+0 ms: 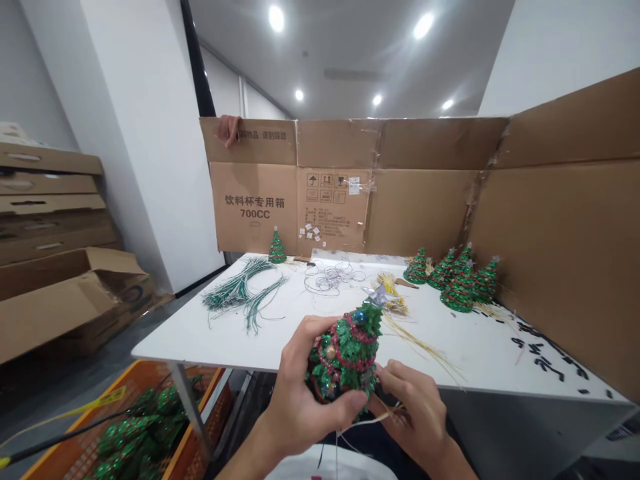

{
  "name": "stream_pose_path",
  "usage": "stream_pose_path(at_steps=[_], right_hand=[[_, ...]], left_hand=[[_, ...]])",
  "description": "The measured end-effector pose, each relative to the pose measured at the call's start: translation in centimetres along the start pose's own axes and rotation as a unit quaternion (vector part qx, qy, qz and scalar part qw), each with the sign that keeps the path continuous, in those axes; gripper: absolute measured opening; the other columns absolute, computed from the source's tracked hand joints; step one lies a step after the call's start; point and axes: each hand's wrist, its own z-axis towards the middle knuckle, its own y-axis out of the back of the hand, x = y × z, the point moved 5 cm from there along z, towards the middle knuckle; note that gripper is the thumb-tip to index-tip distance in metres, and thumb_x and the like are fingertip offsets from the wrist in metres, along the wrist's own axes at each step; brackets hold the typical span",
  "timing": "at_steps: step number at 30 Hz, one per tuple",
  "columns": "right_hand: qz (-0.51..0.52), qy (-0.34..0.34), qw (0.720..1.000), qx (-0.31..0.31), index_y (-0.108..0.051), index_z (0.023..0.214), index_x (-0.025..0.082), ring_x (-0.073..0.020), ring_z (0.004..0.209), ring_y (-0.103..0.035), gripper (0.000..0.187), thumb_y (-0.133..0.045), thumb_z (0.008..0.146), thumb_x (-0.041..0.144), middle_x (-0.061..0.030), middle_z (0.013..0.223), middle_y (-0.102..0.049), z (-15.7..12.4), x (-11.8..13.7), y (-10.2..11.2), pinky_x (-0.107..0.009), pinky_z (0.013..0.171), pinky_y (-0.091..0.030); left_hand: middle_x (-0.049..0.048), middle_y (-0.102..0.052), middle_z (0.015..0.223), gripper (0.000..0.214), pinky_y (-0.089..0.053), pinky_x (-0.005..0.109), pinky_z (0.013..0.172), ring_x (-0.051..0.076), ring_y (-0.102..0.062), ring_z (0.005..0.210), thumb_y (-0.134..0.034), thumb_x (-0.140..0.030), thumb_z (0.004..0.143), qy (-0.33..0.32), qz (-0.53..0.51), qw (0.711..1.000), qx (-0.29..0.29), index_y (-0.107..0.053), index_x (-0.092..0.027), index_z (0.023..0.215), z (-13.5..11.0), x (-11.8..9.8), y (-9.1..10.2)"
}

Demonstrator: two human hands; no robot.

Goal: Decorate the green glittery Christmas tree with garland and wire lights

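Observation:
A small glittery green Christmas tree ornament [347, 353] with red garland, coloured baubles and a silver star [376, 295] on top is tilted in front of me. My left hand [313, 393] wraps around its left side and holds it. My right hand [413, 413] presses in at the lower right of the tree, with its fingers pinching a few thin pale wires [385, 417] that run from the tree's base. The tree's underside is hidden by my hands.
On the white table [200, 340] lie green wire bundles [240, 291], tangled silver wire [330, 277], yellow wires [393, 297], several finished trees [460, 285] and black bits [540, 353]. Cardboard walls [340, 187] stand behind. Below left, an orange crate [150, 427] holds green trees.

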Motion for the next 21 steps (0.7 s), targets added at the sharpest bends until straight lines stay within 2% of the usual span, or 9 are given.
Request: stream_pose_path(at_steps=[5, 9, 14, 18, 21], right_hand=[[-0.026, -0.010, 1.000, -0.006, -0.067, 0.138, 0.020, -0.0211, 0.067, -0.076, 0.030, -0.064, 0.108, 0.021, -0.0055, 0.082, -0.076, -0.2, 0.3, 0.5, -0.032, 0.059, -0.063], [-0.010, 0.003, 1.000, 0.007, -0.057, 0.157, 0.022, -0.0227, 0.067, -0.076, 0.049, -0.062, 0.108, 0.018, -0.0037, 0.079, -0.075, 0.1, 1.0, 0.7, -0.033, 0.057, -0.062], [-0.008, 0.026, 0.999, 0.025, -0.048, 0.167, 0.020, -0.0228, 0.060, -0.074, 0.063, -0.063, 0.106, 0.012, -0.0040, 0.075, -0.074, 0.4, 1.7, 0.6, -0.032, 0.051, -0.056], [-0.016, 0.027, 0.999, 0.031, -0.046, 0.168, 0.020, -0.0215, 0.055, -0.070, 0.066, -0.063, 0.105, 0.010, -0.0034, 0.073, -0.073, 0.3, 2.0, 0.4, -0.031, 0.046, -0.053], [-0.013, 0.029, 0.999, 0.031, -0.048, 0.167, 0.018, -0.0218, 0.056, -0.072, 0.066, -0.064, 0.104, 0.009, -0.0031, 0.072, -0.073, 0.4, 2.2, 0.6, -0.030, 0.048, -0.055]], left_hand=[[0.0053, -0.074, 0.129, 0.060, -0.050, 0.037, 0.102, 0.032, -0.068, 0.113, -0.082, -0.047, 0.091, 0.099, -0.021, 0.995, 0.019, -0.061, -0.029, 0.145, -0.8, 2.3, 0.5], [0.0072, -0.072, 0.141, 0.065, -0.046, 0.039, 0.112, 0.035, -0.064, 0.126, -0.078, -0.052, 0.095, 0.141, -0.078, 0.987, 0.010, -0.060, -0.028, 0.153, -1.5, 4.0, 1.0], [0.0113, -0.065, 0.156, 0.076, -0.046, 0.048, 0.119, 0.042, -0.061, 0.139, -0.074, -0.063, 0.095, 0.162, -0.189, 0.967, 0.061, -0.055, -0.027, 0.159, -1.3, 3.7, 0.2], [0.0144, -0.067, 0.155, 0.078, -0.048, 0.053, 0.119, 0.042, -0.068, 0.132, -0.073, -0.061, 0.096, 0.184, -0.228, 0.953, 0.077, -0.051, -0.026, 0.162, -1.4, 3.6, 0.0], [0.0167, -0.066, 0.155, 0.078, -0.049, 0.054, 0.119, 0.043, -0.068, 0.132, -0.074, -0.059, 0.096, 0.196, -0.236, 0.949, 0.073, -0.052, -0.024, 0.162, -1.8, 4.2, 0.0]])
